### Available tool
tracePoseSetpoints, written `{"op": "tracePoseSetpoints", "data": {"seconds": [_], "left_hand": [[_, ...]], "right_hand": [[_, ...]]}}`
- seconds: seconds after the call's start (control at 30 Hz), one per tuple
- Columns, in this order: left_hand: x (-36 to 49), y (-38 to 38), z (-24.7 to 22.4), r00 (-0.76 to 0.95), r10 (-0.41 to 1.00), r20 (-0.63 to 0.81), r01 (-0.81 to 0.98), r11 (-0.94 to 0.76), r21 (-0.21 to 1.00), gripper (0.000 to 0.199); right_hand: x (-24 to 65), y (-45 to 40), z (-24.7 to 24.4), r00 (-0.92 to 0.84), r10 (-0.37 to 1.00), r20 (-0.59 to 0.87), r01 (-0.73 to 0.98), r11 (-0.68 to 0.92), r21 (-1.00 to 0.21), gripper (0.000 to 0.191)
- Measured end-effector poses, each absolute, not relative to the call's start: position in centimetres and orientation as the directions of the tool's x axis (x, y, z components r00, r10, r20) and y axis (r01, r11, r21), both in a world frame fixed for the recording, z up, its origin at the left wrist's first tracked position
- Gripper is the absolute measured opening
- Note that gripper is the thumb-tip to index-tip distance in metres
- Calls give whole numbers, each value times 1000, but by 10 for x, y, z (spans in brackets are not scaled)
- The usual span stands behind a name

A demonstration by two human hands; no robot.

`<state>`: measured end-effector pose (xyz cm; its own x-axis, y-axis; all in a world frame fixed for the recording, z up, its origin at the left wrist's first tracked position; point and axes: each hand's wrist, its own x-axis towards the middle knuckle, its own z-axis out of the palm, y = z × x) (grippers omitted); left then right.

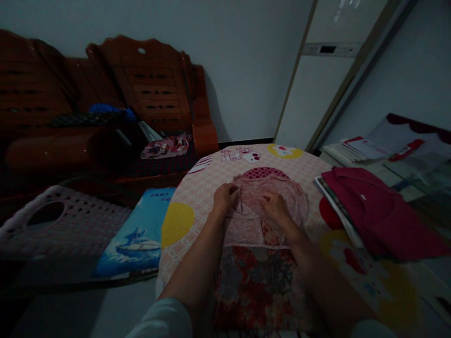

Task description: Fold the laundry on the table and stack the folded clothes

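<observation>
A pink garment with a red and grey patterned lower part [253, 281] lies spread on the round table with a patterned cloth [207, 188]. My left hand [225, 198] pinches the garment's upper left edge, its fingers closed on the pink fabric. On the right part of the pink area rests my right hand [275, 205], fingers curled together at the fabric; what lies between its fingertips is too small to make out. The garment's pink upper part is rumpled, and my forearms cross over its lower sides.
Folded magenta clothing [373, 206] lies at the table's right side. Beyond it, papers [366, 148] rest on a cabinet. To the left are a blue bag [141, 234], a woven chair [70, 225] and a wooden sofa [151, 89] with clothing [169, 146] on it.
</observation>
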<state>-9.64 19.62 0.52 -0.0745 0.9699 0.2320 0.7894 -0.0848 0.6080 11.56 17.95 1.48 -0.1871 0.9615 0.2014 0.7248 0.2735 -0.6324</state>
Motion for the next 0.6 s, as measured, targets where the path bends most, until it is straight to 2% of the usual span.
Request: {"op": "tracePoseSetpoints", "data": {"seconds": [0.2,0.3,0.37,0.43,0.6], "left_hand": [[-95,195,14,-52,992,112,866,-11,500,19],[-97,195,17,-42,992,117,861,-23,508,24],[-97,196,18,-72,981,182,824,-44,565,24],[-97,196,17,-105,969,224,737,-75,672,22],[-90,203,11,-154,976,153,399,-80,913,27]], "right_hand": [[115,183,-1,-126,959,253,673,270,-688,21],[117,182,-4,-126,960,250,658,269,-703,22],[117,180,-3,-115,962,249,646,263,-716,22],[116,177,0,-117,954,275,615,287,-734,22],[104,166,12,-241,890,388,462,456,-760,20]]}}
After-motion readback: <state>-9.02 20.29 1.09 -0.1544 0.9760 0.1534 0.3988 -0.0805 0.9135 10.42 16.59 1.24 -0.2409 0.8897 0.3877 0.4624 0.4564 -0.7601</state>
